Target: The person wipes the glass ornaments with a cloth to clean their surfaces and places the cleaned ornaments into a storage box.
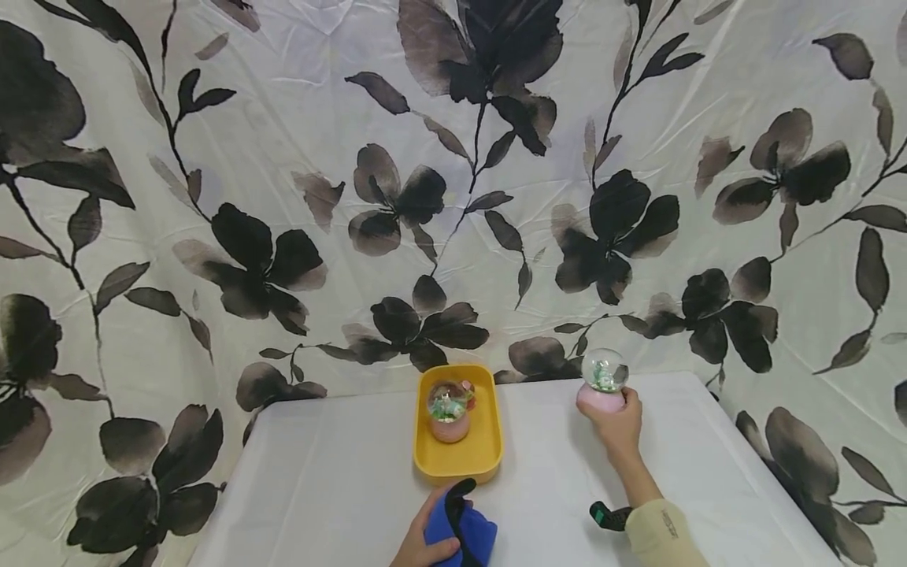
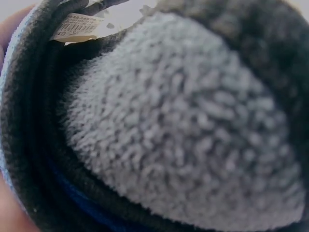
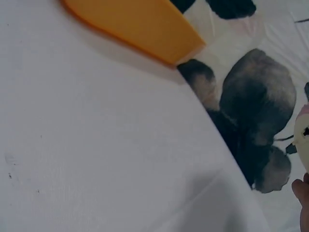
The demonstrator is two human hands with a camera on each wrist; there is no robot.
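My left hand (image 1: 418,542) grips a folded blue cloth (image 1: 479,535) with black edging at the table's front. In the left wrist view the cloth's fuzzy grey side (image 2: 178,125) fills most of the picture, and a printed tag (image 2: 79,26) shows at top left. Toward the back right, my right hand (image 1: 623,429) holds a snow globe (image 1: 604,372) by its pink base, clear dome upward. Only a sliver of that base (image 3: 303,137) and the fingertips (image 3: 302,191) enter the right wrist view.
A yellow tray (image 1: 423,453) stands at the table's back middle. Inside it sit another pink-based snow globe (image 1: 449,417) and a small reddish item (image 1: 468,394), partly hidden. A black wrist strap (image 1: 611,516) is by the right forearm. Floral fabric (image 1: 510,276) hangs behind the white table (image 1: 333,480).
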